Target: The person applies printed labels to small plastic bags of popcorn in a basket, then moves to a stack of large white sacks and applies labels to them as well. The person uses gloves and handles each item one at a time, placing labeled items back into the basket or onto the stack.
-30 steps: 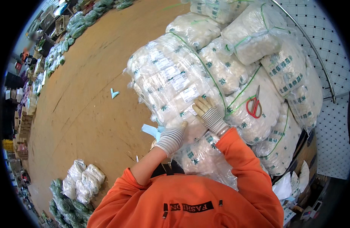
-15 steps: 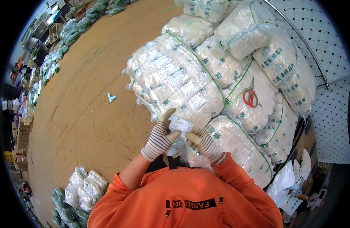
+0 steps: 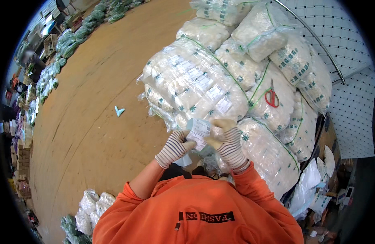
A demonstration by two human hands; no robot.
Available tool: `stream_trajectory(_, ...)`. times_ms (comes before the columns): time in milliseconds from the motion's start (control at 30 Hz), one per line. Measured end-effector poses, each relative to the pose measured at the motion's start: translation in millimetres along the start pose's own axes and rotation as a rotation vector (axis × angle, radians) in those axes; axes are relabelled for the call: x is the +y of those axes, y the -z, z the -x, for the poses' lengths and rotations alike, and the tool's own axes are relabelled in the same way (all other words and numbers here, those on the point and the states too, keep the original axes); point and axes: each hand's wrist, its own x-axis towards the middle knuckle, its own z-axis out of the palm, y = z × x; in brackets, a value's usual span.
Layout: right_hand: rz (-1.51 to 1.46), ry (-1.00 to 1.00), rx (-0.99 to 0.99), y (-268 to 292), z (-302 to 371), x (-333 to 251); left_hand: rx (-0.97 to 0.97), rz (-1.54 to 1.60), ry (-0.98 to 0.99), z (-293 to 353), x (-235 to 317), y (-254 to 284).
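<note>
In front of my chest I hold a strip of white printed labels (image 3: 198, 133) with pale blue backing, curled at its upper left. My left hand (image 3: 174, 147), in a cream glove with a striped cuff, grips the strip's left edge, thumb on top. From the other side my right hand (image 3: 230, 145), gloved alike, has its thumb and fingers closed at the strip's right edge. Just beyond lies a large clear plastic bale (image 3: 171, 87) of white packs, tied with green cord. Several white labels (image 3: 215, 92) are stuck in a row across it.
More white bales (image 3: 260, 30) are piled to the right, with red-handled scissors (image 3: 271, 96) on one. A pale blue scrap (image 3: 119, 111) lies on the brown floor (image 3: 89, 130). White bags (image 3: 89, 205) sit at lower left, and a curved metal rail (image 3: 317, 34) is at upper right.
The label strip has tilted and shows more of its printed face. My right hand has moved slightly right and up, its fingers further apart from the left hand. The view has shifted slightly.
</note>
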Motion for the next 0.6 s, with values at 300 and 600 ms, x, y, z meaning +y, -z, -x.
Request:
stream_trajectory(300,-0.789,-0.562,-0.117,73.8,24.9,65.0,-0.428,-0.454,0.053,17.5,-20.8,34.6)
stream_trajectory(600,0.271,0.335,-0.731,110.3,-38.5,75.2,-0.222,-1.259,0.268,-68.8,23.9,-82.1)
